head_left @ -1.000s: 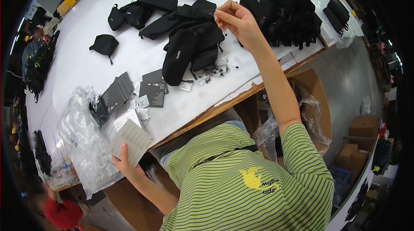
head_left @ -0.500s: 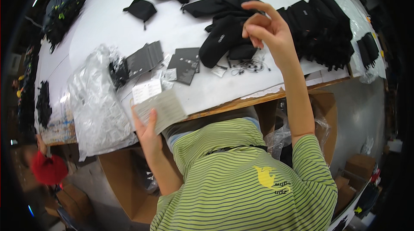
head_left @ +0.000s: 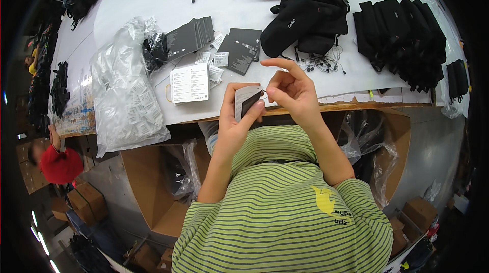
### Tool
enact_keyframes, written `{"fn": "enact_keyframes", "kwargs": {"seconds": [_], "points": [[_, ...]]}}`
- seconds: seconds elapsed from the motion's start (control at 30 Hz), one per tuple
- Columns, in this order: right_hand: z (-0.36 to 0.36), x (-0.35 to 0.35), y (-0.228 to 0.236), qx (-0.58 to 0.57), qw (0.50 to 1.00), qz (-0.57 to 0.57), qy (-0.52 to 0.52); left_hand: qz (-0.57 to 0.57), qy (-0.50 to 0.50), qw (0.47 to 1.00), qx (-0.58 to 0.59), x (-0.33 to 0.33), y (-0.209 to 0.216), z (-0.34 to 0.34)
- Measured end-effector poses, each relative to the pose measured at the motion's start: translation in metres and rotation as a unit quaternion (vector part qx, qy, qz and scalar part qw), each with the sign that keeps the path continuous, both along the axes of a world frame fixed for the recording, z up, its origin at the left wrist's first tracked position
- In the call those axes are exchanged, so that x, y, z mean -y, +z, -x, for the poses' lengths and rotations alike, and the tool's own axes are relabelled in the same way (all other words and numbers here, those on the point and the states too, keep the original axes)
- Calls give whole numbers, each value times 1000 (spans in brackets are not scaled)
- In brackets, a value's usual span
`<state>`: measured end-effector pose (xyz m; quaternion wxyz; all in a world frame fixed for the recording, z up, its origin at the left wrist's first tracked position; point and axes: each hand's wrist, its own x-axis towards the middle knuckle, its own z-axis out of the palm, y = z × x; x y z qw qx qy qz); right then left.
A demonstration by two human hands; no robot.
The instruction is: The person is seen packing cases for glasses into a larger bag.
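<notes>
1 left hand (head_left: 234,126) grips a card (head_left: 248,101), right hand (head_left: 297,96) half-curled.

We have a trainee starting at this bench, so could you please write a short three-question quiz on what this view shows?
1. True or false: the clear plastic bag lies to the left of the white printed stack.
2. Multiple choice: what does the left hand hold?
A) a black pouch
B) a card
C) a cardboard box
3. Fill in the blank: the tangled black cords lie to the ____ of the fanned dark grey cards.

Key: 1. True; 2. B; 3. right.
</notes>
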<state>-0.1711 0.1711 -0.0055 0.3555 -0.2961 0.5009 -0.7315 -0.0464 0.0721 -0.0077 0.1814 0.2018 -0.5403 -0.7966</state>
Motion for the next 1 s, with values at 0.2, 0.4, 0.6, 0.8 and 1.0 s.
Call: {"fn": "enact_keyframes", "kwargs": {"seconds": [0.2,0.4,0.6,0.8,1.0], "points": [[-3,-1,-5,-20,999,26,-35,76,68,995,7,-6,-4,4],[-2,-3,-10,-74,996,-3,-53,76,83,993,25,-7,-1,7],[-2,-2,-16,-155,985,-35,-69,155,108,981,37,-7,-4,9],[-2,-1,-13,-216,973,-51,-67,256,105,960,48,-3,-8,9],[-3,-2,-17,-252,961,-21,-111,309,117,942,51,-6,-1,12]]}}
